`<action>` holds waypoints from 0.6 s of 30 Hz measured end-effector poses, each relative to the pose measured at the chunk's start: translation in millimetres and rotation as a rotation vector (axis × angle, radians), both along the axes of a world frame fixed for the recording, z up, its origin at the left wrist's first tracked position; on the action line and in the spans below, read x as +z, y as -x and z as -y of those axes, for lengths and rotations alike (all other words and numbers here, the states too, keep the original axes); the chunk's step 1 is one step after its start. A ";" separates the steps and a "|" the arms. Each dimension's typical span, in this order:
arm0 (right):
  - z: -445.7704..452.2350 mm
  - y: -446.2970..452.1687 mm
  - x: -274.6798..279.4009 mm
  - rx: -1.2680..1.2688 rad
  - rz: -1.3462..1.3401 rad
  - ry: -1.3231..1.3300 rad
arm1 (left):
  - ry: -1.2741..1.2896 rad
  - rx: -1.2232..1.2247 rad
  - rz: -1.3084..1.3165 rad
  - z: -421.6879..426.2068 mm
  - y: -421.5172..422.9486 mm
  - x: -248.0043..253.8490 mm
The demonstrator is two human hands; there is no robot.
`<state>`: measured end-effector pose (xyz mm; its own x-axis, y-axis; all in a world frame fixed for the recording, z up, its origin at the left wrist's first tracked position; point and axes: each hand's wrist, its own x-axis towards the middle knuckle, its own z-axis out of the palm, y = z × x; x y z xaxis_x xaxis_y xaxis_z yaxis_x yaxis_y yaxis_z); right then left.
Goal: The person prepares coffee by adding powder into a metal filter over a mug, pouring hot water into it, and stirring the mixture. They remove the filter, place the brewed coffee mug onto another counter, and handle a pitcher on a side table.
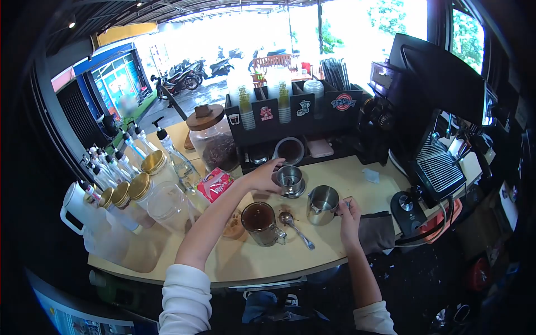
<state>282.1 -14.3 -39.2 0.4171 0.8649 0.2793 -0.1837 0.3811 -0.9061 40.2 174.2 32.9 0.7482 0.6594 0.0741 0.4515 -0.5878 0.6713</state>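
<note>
My left hand point(267, 177) is closed on the left side of a small metal coffee dripper point(291, 184), a cup with a wide brim at its base. My right hand point(349, 211) grips the handle of a steel milk pitcher point(322, 205), which stands upright on the table. Between my forearms, a glass mug point(260, 219) holds a dark brown drink. Beside it lies a metal spoon point(298, 231), with dark residue around its bowl.
A pink packet point(215, 184), a lidded jar point(213, 142) and several pump bottles point(180, 162) crowd the left. Cups fill the black organizer point(254, 131) at the back. A dark cloth point(377, 231) and an espresso machine point(427, 151) are at the right.
</note>
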 end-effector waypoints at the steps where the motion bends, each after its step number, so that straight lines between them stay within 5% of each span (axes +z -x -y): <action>1: -0.2 -0.1 -0.6 0.001 0.005 -0.010 | 0.078 0.019 -0.021 -0.4 4.1 4.0; 4: 0.6 1.1 1.5 -0.027 0.025 -0.011 | 0.187 0.141 0.210 16.3 9.7 32.5; 12: 0.3 4.7 -4.4 -0.146 0.070 -0.080 | -0.139 0.270 0.600 103.9 23.1 85.4; 14: 3.8 11.0 8.0 -0.524 0.519 -0.266 | -0.147 0.265 0.658 129.2 30.4 87.7; 18: 19.2 22.4 25.7 -0.652 0.753 -0.413 | -0.179 0.310 0.818 171.3 52.7 64.0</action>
